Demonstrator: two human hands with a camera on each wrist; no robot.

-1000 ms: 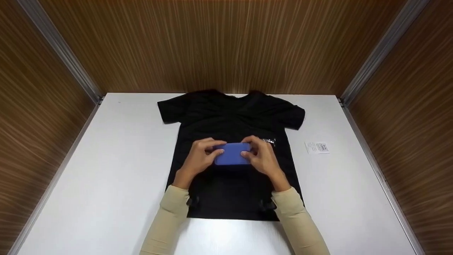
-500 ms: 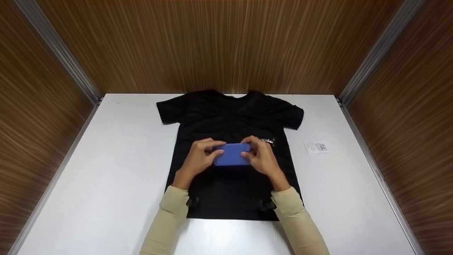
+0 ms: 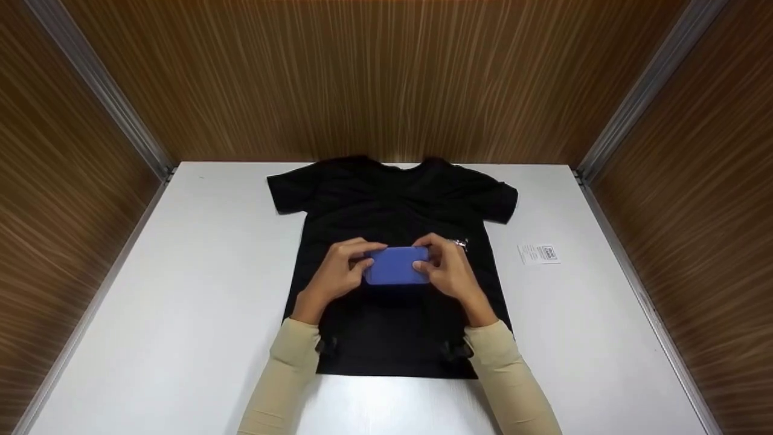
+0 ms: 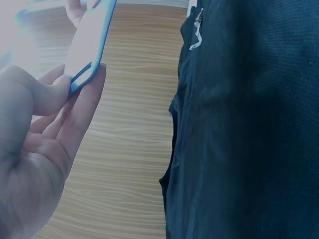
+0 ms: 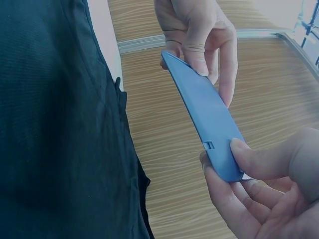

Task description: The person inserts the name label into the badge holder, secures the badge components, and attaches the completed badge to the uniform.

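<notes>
In the head view both hands hold a thin, flat blue plastic card holder level above a black T-shirt. My left hand pinches its left end, thumb on the near face and fingertips at the top edge. At the right end my right hand pinches it the same way. The right wrist view shows the blue face of the card holder with a small notch near one end. From the left wrist, the card holder shows a pale face, a blue rim and a slot beside the thumb.
A small white printed card lies on the white table right of the T-shirt. A small silvery item or mark shows on the shirt beside the right hand. Wood-grain panels enclose the back and sides.
The left thumb has slid slightly left toward the end of the card holder. Both hands and the holder otherwise stay almost where they were.
</notes>
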